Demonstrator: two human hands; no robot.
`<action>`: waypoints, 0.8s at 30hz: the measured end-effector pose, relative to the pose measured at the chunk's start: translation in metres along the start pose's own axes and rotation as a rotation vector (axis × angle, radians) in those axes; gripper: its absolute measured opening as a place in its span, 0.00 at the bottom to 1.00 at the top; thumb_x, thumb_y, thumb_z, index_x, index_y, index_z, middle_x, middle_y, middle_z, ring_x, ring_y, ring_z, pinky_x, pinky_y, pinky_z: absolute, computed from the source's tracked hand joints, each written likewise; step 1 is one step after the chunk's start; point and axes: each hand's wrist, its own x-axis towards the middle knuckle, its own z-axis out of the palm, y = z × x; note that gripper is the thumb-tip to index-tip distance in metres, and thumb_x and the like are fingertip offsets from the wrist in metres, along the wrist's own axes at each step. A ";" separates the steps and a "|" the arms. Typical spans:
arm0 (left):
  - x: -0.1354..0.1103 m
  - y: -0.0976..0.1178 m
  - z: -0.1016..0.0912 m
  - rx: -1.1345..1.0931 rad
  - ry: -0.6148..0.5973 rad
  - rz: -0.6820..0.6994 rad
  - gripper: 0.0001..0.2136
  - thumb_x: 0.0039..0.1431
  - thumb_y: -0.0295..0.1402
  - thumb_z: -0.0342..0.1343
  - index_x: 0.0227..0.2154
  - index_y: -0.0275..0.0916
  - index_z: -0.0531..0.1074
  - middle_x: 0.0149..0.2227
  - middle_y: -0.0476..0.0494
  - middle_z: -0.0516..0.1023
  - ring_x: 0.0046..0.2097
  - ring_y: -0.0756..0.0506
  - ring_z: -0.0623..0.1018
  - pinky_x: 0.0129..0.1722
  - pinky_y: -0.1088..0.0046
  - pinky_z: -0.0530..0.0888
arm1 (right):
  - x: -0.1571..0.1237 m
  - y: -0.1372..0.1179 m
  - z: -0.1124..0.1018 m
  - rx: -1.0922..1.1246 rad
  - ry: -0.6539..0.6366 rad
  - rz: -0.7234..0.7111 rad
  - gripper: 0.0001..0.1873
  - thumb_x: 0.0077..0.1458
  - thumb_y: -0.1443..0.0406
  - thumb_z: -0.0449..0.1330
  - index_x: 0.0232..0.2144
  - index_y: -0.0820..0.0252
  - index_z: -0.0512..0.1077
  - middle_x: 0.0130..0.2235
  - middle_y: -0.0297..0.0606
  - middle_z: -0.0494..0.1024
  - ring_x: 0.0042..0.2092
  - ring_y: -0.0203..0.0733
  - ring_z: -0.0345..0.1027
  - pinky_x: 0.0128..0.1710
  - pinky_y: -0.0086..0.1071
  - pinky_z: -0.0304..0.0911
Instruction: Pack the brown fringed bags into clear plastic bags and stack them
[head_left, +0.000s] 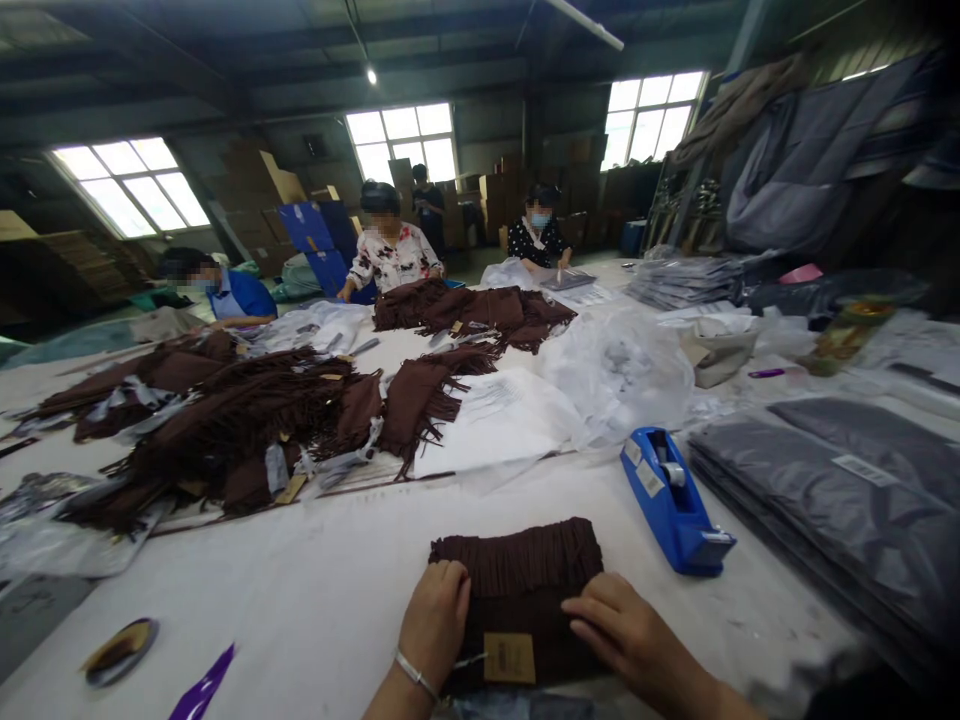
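A dark brown fringed scarf (pixel 525 610), folded into a rectangle, lies on the white table in front of me. Its fringe runs along the far end, and a tan paper tag (pixel 509 657) rests on the near part. My left hand (pixel 439 615) is closed on the scarf's left edge, fingers curled in. At the right edge, my right hand (pixel 626 625) pinches the cloth between thumb and fingers. Just beneath the near end, some clear plastic shows, partly cut off by the frame. A blue tape dispenser (pixel 671 500) stands beyond my right hand.
Gray packed garments (pixel 825 500) are stacked at right. Brown fringed scarves (pixel 247 420) are heaped at left, near a clear plastic bag (pixel 622 375). A tape roll (pixel 120 652) and a purple item (pixel 204 690) lie front left. Several people work across the table.
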 end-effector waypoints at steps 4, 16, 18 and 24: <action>0.002 0.014 -0.003 0.049 -0.021 0.040 0.09 0.60 0.30 0.44 0.28 0.39 0.67 0.31 0.41 0.70 0.35 0.42 0.69 0.37 0.64 0.65 | 0.016 0.033 -0.023 0.049 0.261 0.181 0.18 0.61 0.62 0.48 0.52 0.51 0.62 0.53 0.40 0.66 0.57 0.44 0.56 0.57 0.44 0.54; 0.124 0.055 -0.005 0.185 -0.025 0.221 0.08 0.59 0.33 0.49 0.39 0.37 0.69 0.39 0.36 0.71 0.44 0.37 0.68 0.44 0.57 0.63 | 0.052 0.035 0.038 -0.064 -0.200 0.020 0.32 0.58 0.52 0.48 0.62 0.48 0.44 0.64 0.37 0.48 0.63 0.49 0.42 0.61 0.51 0.46; 0.162 0.056 0.012 0.294 -0.098 0.214 0.16 0.55 0.35 0.55 0.44 0.33 0.67 0.43 0.32 0.69 0.47 0.34 0.66 0.46 0.55 0.62 | 0.052 0.044 0.043 -0.113 -0.181 -0.043 0.33 0.57 0.52 0.50 0.62 0.50 0.44 0.63 0.39 0.49 0.62 0.51 0.45 0.59 0.50 0.50; 0.214 0.059 0.047 0.341 -0.215 0.207 0.09 0.57 0.25 0.48 0.38 0.30 0.70 0.41 0.32 0.72 0.46 0.38 0.69 0.45 0.62 0.65 | 0.057 0.076 0.041 -0.106 0.097 -0.274 0.29 0.56 0.55 0.53 0.59 0.44 0.53 0.58 0.35 0.62 0.58 0.46 0.56 0.56 0.38 0.57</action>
